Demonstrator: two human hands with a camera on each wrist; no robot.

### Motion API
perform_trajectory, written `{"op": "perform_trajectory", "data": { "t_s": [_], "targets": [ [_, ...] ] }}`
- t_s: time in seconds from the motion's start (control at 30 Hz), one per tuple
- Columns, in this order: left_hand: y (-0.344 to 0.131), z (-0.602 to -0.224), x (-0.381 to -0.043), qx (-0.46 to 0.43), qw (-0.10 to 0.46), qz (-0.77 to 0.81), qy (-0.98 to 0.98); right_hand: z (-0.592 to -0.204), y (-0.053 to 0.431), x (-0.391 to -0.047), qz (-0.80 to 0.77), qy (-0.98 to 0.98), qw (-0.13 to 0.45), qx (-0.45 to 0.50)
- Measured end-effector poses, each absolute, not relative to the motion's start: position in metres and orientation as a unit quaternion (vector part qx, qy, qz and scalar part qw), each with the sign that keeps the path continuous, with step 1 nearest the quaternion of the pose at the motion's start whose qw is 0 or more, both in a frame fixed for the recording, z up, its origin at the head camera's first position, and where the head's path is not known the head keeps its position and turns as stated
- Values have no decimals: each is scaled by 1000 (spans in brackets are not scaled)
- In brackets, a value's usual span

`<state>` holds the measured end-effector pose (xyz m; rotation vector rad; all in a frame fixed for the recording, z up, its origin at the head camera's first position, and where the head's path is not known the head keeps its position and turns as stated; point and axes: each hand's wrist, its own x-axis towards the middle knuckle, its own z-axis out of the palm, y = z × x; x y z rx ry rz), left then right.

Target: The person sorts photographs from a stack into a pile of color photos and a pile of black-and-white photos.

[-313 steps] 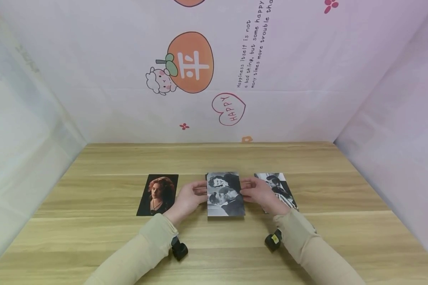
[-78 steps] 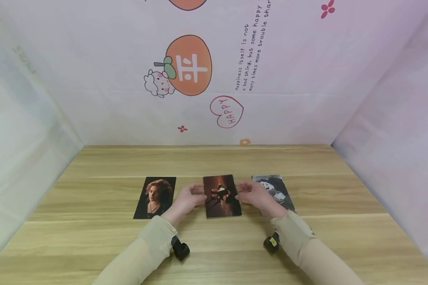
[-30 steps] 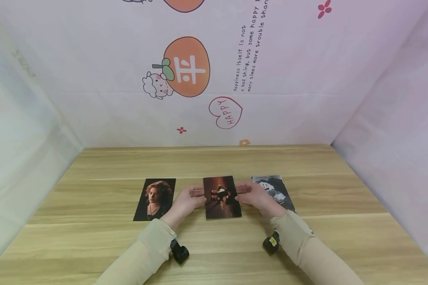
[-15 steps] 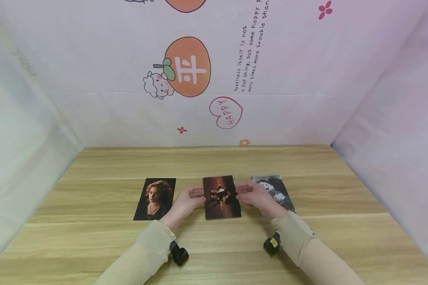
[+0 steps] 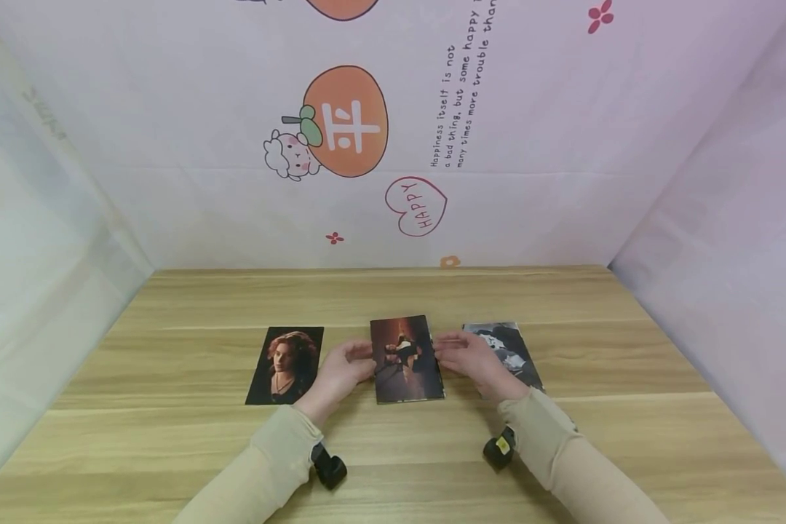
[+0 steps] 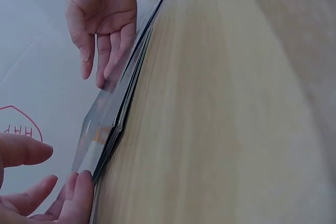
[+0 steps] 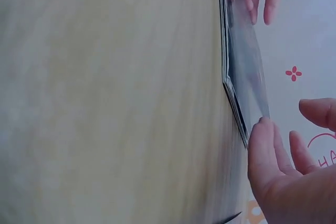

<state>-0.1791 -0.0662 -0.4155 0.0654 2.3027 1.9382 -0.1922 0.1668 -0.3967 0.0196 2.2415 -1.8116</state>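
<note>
A small stack of photo cards point(image 5: 406, 371) lies in the middle of the table, its top one a dark reddish picture. My left hand point(image 5: 338, 372) is at the stack's left edge, fingertips touching it, thumb held apart. Opposite, my right hand point(image 5: 477, 364) touches the right edge with fairly straight fingers point(image 7: 262, 150). Both wrist views show the top card point(image 7: 249, 61) raised off the layered cards below. A portrait photo card point(image 5: 284, 364) on black lies left of my left hand. Partly behind my right hand is a black-and-white photo card point(image 5: 507, 349).
The wooden table point(image 5: 393, 466) ends at a printed cloth backdrop point(image 5: 530, 211). Pale cloth walls point(image 5: 46, 240) stand at both sides. A black wrist camera point(image 5: 330, 469) hangs below the left sleeve, another wrist camera point(image 5: 499, 450) below the right.
A black-and-white couple photo was between my hands at first; later the reddish card shows there, and the right-hand card's picture differs. Since half a second ago, the top card's far edge has risen slightly.
</note>
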Motion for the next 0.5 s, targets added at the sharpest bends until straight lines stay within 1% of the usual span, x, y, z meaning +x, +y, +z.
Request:
{"op": "perform_trajectory", "data": {
  "t_s": [0.13, 0.33, 0.5],
  "targets": [
    [-65, -414, -178, 15, 66, 645, 762, -397, 166, -193, -632, 764, 129, 11],
    [-66, -415, -177, 5, 82, 667, 741, -397, 163, -192, -620, 775, 122, 9],
    [-70, -416, -176, 1, 84, 674, 733, -397, 160, -189, -617, 776, 132, 2]
  ]
}}
